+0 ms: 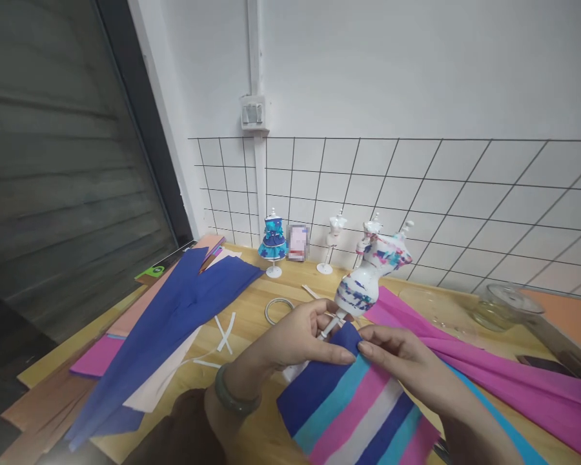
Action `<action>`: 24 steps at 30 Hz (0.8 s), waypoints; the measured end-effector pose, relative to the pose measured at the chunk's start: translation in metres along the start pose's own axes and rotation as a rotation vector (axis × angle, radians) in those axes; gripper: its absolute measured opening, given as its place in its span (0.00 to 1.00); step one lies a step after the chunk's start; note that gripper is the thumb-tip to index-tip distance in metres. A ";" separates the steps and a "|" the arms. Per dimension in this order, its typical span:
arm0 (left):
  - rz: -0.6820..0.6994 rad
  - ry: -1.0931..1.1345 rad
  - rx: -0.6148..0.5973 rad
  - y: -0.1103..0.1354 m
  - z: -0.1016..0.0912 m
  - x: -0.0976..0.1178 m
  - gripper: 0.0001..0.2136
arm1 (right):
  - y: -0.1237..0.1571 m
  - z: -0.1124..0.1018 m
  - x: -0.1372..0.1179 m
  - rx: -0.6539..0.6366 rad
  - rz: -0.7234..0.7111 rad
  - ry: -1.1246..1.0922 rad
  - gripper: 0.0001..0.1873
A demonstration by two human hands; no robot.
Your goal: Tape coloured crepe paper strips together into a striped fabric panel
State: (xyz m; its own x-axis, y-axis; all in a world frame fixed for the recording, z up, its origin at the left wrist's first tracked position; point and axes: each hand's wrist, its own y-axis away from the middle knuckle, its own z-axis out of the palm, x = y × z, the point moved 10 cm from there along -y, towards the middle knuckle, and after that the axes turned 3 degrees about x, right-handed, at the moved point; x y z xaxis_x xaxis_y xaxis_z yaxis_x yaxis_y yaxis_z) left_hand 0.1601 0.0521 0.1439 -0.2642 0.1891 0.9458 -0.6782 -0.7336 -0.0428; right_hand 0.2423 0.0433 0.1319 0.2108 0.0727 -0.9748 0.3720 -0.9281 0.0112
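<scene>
Both hands grip the upper edge of a striped sheet point(363, 403) with navy, turquoise, pink and pale bands; paper or cloth, I cannot tell. My left hand point(314, 336) has its thumb pressed on the navy band, its fingers curled behind the stand rod point(330, 326) of a mini dress form. My right hand point(392, 352) pinches the sheet between thumb and finger. Tilted to the right above them is the white dress form point(361, 287), its surface patched with blue, pink and turquoise. Whether the sheet touches its rod is hidden.
Navy sheets point(174, 310) lie over peach and pink ones on the left. White strips point(226, 332) and a ring point(278, 310) are on the wooden table. A dressed mini form point(273, 242) and a bare form point(336, 232) stand behind. Magenta material point(489, 361) and a glass bowl point(498, 310) are right.
</scene>
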 end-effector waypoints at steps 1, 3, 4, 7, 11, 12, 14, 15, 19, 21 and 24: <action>-0.004 -0.011 0.000 0.000 -0.001 -0.001 0.24 | 0.000 -0.001 0.002 0.007 0.013 -0.002 0.15; -0.006 -0.030 -0.004 0.000 -0.003 -0.003 0.25 | -0.001 -0.006 0.004 0.061 0.010 0.002 0.15; -0.005 -0.038 -0.005 0.000 -0.004 -0.003 0.25 | -0.001 -0.008 0.004 0.092 0.000 0.006 0.14; 0.009 -0.045 0.009 0.000 -0.007 -0.003 0.25 | 0.000 -0.015 0.004 0.178 -0.017 0.014 0.13; 0.017 -0.020 0.026 -0.002 -0.009 0.000 0.24 | 0.002 -0.020 0.000 0.234 -0.036 0.045 0.13; 0.013 -0.014 0.022 -0.002 -0.008 0.000 0.23 | 0.003 -0.019 -0.001 0.228 -0.035 0.051 0.14; 0.000 -0.014 0.015 -0.003 -0.007 -0.001 0.23 | 0.004 -0.018 -0.001 0.202 -0.014 0.051 0.16; -0.004 -0.019 0.017 -0.003 -0.008 -0.001 0.23 | 0.004 -0.017 -0.001 0.188 0.003 0.051 0.17; -0.004 -0.038 0.023 -0.005 -0.011 -0.004 0.25 | 0.005 -0.015 -0.001 0.154 0.043 0.070 0.20; -0.009 -0.042 0.013 -0.006 -0.011 -0.006 0.26 | 0.004 -0.013 -0.001 0.141 0.043 0.078 0.21; 0.002 -0.066 0.014 -0.007 -0.012 -0.006 0.25 | 0.000 -0.013 -0.001 0.151 0.024 0.088 0.20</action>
State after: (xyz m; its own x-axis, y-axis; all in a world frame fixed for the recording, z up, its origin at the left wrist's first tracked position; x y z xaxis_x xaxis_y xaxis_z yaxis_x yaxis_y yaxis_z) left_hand 0.1585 0.0643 0.1349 -0.2196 0.1447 0.9648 -0.6683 -0.7428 -0.0407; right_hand 0.2537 0.0474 0.1359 0.2989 0.0754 -0.9513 0.2270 -0.9739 -0.0059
